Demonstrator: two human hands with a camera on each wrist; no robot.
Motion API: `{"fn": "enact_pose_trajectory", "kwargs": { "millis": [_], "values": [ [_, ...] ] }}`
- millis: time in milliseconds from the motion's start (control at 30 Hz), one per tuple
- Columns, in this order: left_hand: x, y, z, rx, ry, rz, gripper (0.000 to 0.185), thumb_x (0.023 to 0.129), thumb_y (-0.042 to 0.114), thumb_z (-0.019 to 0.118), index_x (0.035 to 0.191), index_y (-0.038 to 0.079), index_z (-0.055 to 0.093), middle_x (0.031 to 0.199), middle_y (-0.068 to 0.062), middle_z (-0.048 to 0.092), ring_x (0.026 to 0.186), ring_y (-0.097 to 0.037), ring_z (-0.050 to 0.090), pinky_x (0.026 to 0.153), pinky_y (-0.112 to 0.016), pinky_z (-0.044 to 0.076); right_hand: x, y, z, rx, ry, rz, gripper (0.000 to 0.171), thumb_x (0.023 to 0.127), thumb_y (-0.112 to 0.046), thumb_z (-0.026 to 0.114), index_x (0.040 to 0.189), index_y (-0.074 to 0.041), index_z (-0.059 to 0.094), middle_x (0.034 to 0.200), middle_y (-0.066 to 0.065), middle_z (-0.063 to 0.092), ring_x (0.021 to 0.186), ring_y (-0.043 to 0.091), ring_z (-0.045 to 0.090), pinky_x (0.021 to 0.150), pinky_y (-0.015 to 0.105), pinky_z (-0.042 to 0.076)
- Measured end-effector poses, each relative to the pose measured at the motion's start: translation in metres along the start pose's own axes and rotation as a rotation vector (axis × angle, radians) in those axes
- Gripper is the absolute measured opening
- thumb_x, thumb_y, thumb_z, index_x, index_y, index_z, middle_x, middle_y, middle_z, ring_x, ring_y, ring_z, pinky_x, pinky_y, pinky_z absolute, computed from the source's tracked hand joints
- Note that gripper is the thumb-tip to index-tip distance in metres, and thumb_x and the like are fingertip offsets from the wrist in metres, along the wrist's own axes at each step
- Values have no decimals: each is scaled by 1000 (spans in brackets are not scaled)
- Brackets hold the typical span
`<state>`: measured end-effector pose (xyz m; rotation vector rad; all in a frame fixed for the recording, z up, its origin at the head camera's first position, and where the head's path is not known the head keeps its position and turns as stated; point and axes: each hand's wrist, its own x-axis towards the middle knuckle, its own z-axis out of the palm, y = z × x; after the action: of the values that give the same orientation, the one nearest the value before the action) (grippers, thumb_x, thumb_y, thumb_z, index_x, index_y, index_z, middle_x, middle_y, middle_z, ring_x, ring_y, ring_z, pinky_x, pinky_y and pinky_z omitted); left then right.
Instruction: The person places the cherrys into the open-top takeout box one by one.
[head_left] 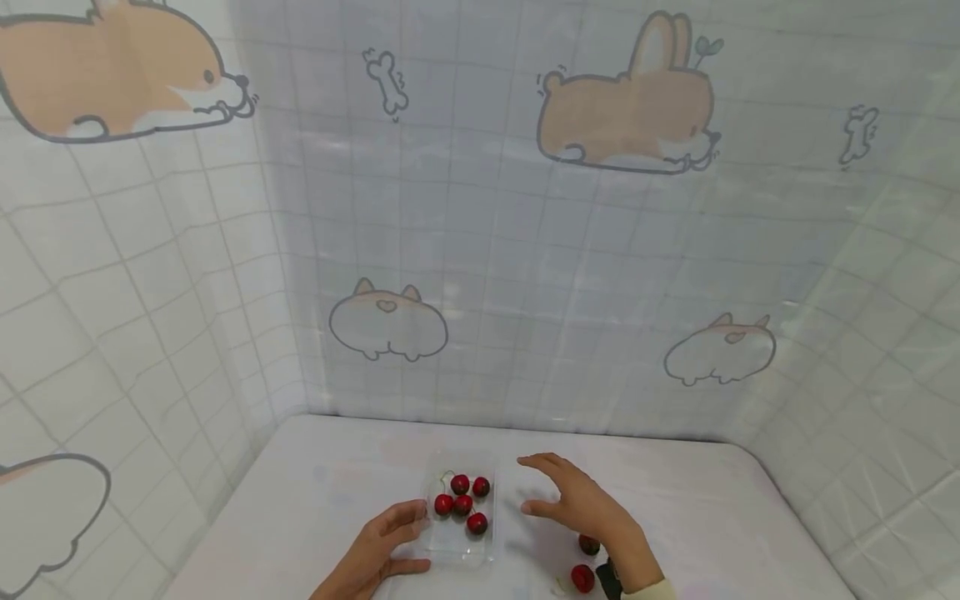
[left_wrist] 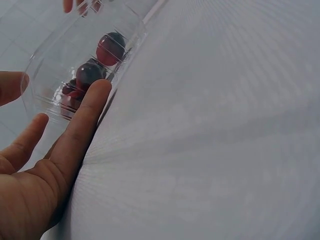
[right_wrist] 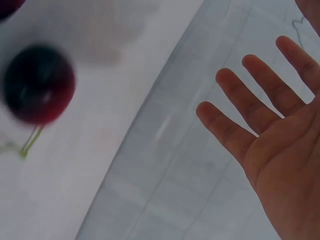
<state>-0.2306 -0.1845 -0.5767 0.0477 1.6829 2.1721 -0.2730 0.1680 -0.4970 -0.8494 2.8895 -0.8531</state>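
Left hand point(head_left: 386, 542) fingers point(left_wrist: 85, 117) straight against clear tray point(head_left: 459, 546); right hand point(head_left: 581, 504) fingers spread wide beside it.

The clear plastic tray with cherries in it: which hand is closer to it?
Left. The left hand touches the clear tray at its left side, fingers against the wall. The right hand hovers open just right of the tray, apart from it.

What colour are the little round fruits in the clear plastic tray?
Dark red, some nearly black: the small round cherries in the clear plastic tray show best in the head view.
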Motion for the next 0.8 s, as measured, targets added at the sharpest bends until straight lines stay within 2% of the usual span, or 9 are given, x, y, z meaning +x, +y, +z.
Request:
{"fn": "enact_pose_trajectory", "kwargs": {
  "millis": [300,433,633,800],
  "values": [
    [3,0,3,6,13,-9,64,101,23,64,151,-6,35,152,-29,34,128,-35,47,92,-51,56,-26,25,-19,17,56,86,73,86,-69,63,146,-29,51,147,-4,48,136,27,45,108,57,41],
    [4,0,2,7,7,-9,65,101,23,64,151,-6,34,152,-29,34,126,-34,49,92,-51,56,-34,30,-24,10,86,117,70,86,-68,64,145,-33,52,146,-4,49,136,27,46,108,58,41],
    [6,-1,-1,5,6,-13,66,100,23,65,151,-6,34,152,-29,34,128,-34,48,91,-52,56,-46,35,-28,21,111,145,69,87,-64,66,145,-30,53,146,0,50,134,32,47,106,60,42],
    [8,-2,-5,5,-11,-13,66,101,24,64,151,-5,34,153,-28,32,130,-34,47,92,-51,56,-56,38,-32,17,140,161,66,87,-65,66,144,-34,53,145,-3,51,135,29,47,107,59,41]
  ]
}}
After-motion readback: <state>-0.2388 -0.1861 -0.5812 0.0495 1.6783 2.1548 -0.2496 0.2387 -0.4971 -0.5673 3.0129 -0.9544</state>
